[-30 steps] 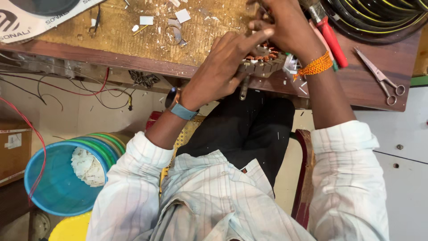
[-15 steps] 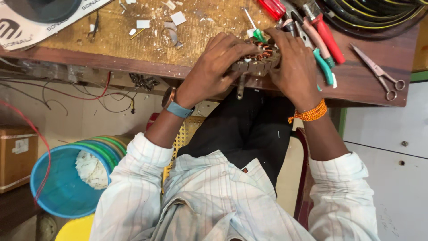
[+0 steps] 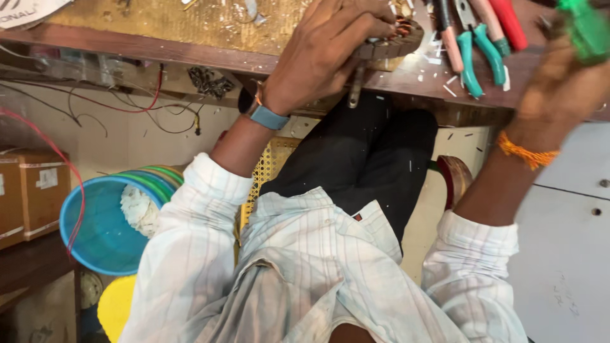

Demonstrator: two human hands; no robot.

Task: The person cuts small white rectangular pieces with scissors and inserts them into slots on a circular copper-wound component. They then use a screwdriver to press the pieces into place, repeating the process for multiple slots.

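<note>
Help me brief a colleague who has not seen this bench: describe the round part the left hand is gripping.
Start at the wooden workbench; at its front edge, the left hand clamps a round motor stator. Unlike the coloured-handled pliers lying beside it, it is a dark ring with copper windings.

The right hand (image 3: pixel 562 89) has come off the round wound motor stator (image 3: pixel 391 39), which both hands gripped half a second ago, and now sits well apart to its right, closed around a green tool handle (image 3: pixel 588 32). Only the left hand (image 3: pixel 330 54) remains on the stator. The teal-handled pliers (image 3: pixel 480 60) now lie between the two hands.
</note>
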